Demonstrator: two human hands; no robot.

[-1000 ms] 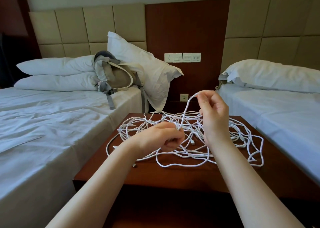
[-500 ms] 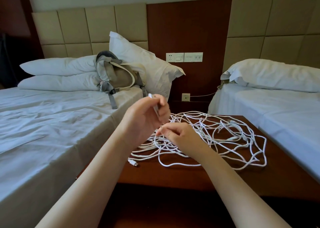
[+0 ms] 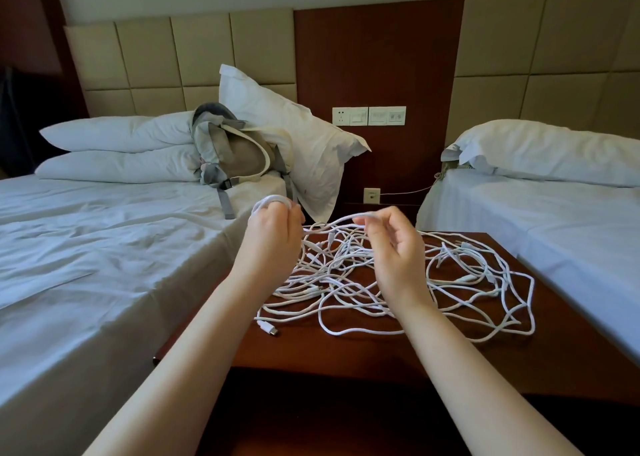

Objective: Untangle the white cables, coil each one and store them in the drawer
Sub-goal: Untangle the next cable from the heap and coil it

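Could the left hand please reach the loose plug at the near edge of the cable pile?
Probably yes: the plug lies uncovered on the nightstand near the left hand, though that hand holds a cable loop.

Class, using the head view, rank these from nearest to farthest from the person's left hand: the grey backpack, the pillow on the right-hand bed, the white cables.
1. white cables: touching, since the left hand grips a loop of them.
2. grey backpack: behind the hand, on the left bed.
3. pillow: far across, on the right bed.
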